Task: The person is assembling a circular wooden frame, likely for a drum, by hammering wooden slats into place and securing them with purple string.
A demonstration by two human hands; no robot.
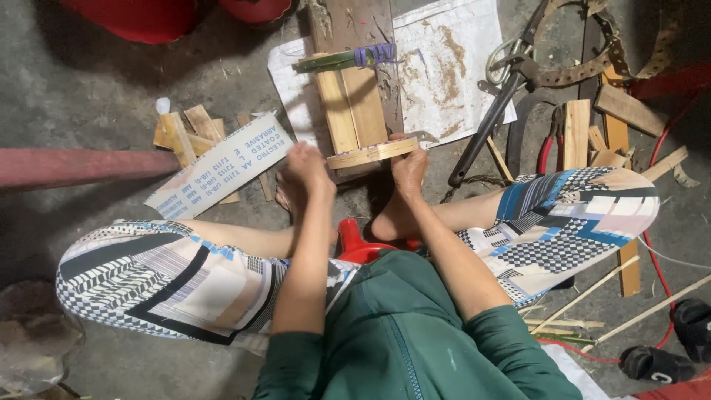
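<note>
A small frame of pale bamboo slats [354, 111] lies on a dark wooden board [355, 30] on the floor in front of me. A cross strip [374, 153] spans its near end. My left hand [307, 170] grips the strip's left end. My right hand [409, 164] holds its right end together with a small metal blade [424, 136]. A green strip bound with purple cord [348, 58] crosses the frame's far end. My feet rest just below the strip.
White paper with sawdust [444, 67] lies under the board. A strip of sandpaper [222, 164] and wood offcuts [189, 133] are at left. Long shears [496, 111], red-handled pliers [548, 148], wood scraps and bamboo sticks [585, 296] lie at right. A red pole [74, 167] runs in from the left.
</note>
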